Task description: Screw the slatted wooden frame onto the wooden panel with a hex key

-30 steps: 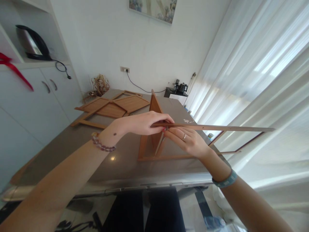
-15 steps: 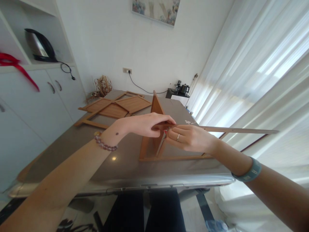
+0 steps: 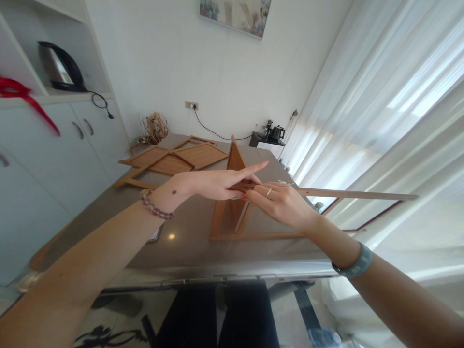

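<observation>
A wooden frame [image 3: 348,194] stands on the table, its long upper rail reaching right past the table edge. An upright wooden panel [image 3: 235,157] meets it near my hands. My left hand [image 3: 232,183] grips the joint at the rail's left end, thumb below and index finger stretched out above. My right hand [image 3: 281,203], with a ring, is closed on the rail just to the right, its fingertips against those of my left hand. Any small part between the fingertips is hidden.
On the table [image 3: 174,253], flat wooden frames with panels [image 3: 170,159] lie at the far left. Dried plants [image 3: 155,126] are behind them. A kettle [image 3: 278,133] stands on a small cabinet at the back. White curtains [image 3: 384,145] hang on the right.
My left index finger has lifted off the rail and straightened. My right hand has turned slightly, its fingers now lying over the rail. The frame stays about in place.
</observation>
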Demonstrator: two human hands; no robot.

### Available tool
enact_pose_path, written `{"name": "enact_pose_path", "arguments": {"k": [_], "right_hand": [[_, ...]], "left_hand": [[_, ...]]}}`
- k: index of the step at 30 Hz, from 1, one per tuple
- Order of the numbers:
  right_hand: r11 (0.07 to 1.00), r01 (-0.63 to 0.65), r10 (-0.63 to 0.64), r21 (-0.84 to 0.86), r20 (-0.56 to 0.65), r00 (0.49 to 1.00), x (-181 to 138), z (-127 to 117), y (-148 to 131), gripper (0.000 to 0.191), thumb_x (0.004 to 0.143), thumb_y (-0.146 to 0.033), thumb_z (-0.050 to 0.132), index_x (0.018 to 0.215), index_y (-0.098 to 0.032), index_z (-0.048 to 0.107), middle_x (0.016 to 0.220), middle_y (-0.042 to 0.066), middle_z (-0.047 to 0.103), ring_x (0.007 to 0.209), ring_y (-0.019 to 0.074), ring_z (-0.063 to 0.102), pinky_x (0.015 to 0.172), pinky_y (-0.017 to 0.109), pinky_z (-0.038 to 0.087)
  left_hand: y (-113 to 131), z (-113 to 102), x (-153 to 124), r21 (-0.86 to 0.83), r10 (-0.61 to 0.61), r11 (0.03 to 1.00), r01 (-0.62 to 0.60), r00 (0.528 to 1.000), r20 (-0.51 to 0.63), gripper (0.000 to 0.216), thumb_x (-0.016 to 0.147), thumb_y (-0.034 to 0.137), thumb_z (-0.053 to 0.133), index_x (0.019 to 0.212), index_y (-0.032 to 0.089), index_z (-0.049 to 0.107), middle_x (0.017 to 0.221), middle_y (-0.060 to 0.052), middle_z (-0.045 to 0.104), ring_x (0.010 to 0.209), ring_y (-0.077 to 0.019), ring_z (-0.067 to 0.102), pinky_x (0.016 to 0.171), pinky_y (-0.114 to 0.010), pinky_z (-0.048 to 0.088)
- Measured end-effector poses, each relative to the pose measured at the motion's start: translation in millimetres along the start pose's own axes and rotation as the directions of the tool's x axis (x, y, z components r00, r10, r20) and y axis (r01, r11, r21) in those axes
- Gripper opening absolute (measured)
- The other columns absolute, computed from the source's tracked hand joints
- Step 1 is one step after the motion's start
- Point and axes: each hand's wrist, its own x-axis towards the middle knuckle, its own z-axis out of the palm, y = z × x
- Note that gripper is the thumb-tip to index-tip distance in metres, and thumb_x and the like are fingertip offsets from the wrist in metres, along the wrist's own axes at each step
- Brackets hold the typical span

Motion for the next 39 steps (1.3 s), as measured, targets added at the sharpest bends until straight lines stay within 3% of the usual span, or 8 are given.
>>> {"name": "enact_pose_path", "arguments": {"k": [3,6,11,13,16,20,28,39], "right_hand": [[0.982,-0.154,0.156,0.11,-0.012,0.988,-3,7,-4,0.023,0.101,-0.013,0.04,0.083,-0.017,0.053,0.067,-0.001,0.056,0.059,0.0119,0.05,0.054,0.027,0.033],[0.869,-0.41,0.431,0.278,-0.017,0.902,-2,12,-13,0.019,0.101,-0.023,0.044,0.083,-0.02,0.049,0.064,-0.003,0.056,0.052,0.0101,0.049,0.049,0.025,0.032],[0.329,-0.595,0.773,0.734,0.153,0.616,-2,16,-31,0.016,0.098,-0.03,0.051,0.11,-0.024,0.042,0.067,-0.006,0.063,0.054,0.0116,0.061,0.052,0.023,0.046],[0.217,-0.566,0.791,0.795,0.197,0.579,-5,18,-33,0.035,0.098,-0.032,0.052,0.126,-0.025,0.032,0.069,-0.007,0.065,0.055,0.0133,0.063,0.054,0.025,0.049],[0.383,-0.617,0.792,0.688,0.1,0.603,-11,19,-28,0.028,0.094,-0.036,0.059,0.115,-0.024,0.044,0.067,-0.006,0.061,0.056,0.0134,0.059,0.055,0.026,0.047],[0.687,-0.683,0.725,0.249,-0.163,0.67,-18,16,-16,0.026,0.089,-0.047,0.065,0.088,-0.022,0.057,0.079,0.002,0.058,0.073,0.0185,0.055,0.063,0.031,0.041],[0.789,-0.571,0.531,-0.226,-0.218,0.819,-25,20,-27,0.047,0.096,-0.046,0.056,0.057,-0.02,0.051,0.05,-0.001,0.054,0.052,0.0131,0.046,0.057,0.031,0.027],[0.556,-0.822,0.83,0.125,-0.134,0.542,-6,39,-65,0.051,0.1,-0.042,0.047,0.057,-0.019,0.059,0.05,0.001,0.056,0.046,0.0117,0.048,0.05,0.028,0.023]], "left_hand": [[1,0,-1,0.004,-0.017,1.0,0.017,1.0,0.005,0.085,0.099,0.027,0.048,0.153,0.032,-0.018,0.145,-0.006,0.051,0.127,-0.0145,0.054,0.109,-0.03,0.038],[1,1,-2,0.027,-0.059,0.998,0.06,0.998,-0.02,0.086,0.099,0.03,0.049,0.153,0.033,-0.019,0.136,-0.005,0.059,0.117,-0.0152,0.06,0.106,-0.032,0.041],[-2,3,-2,0.013,-0.029,0.999,0.03,0.998,-0.054,0.088,0.099,0.029,0.05,0.153,0.035,-0.02,0.144,-0.004,0.052,0.13,-0.0141,0.051,0.113,-0.032,0.034],[-3,3,-2,-0.001,-0.022,1.0,0.022,0.998,-0.057,0.087,0.099,0.029,0.05,0.153,0.036,-0.018,0.147,-0.004,0.05,0.133,-0.0135,0.048,0.115,-0.033,0.033],[-3,4,-3,-0.009,-0.015,1.0,0.014,0.997,-0.072,0.085,0.098,0.028,0.049,0.154,0.036,-0.015,0.147,-0.004,0.05,0.132,-0.0137,0.049,0.114,-0.033,0.035],[-2,3,-4,0.034,-0.045,0.998,0.047,0.996,-0.075,0.084,0.098,0.03,0.051,0.155,0.034,-0.011,0.149,-0.006,0.048,0.135,-0.0153,0.047,0.112,-0.033,0.036],[2,0,-3,0.084,-0.041,0.995,0.046,0.997,-0.065,0.076,0.097,0.025,0.051,0.157,0.031,0.005,0.148,-0.007,0.049,0.134,-0.0164,0.048,0.112,-0.033,0.035],[5,0,-5,0.152,-0.088,0.983,0.099,0.993,-0.076,0.065,0.099,0.03,0.049,0.156,0.031,0.016,0.149,-0.007,0.048,0.133,-0.0171,0.049,0.111,-0.031,0.037]]}}
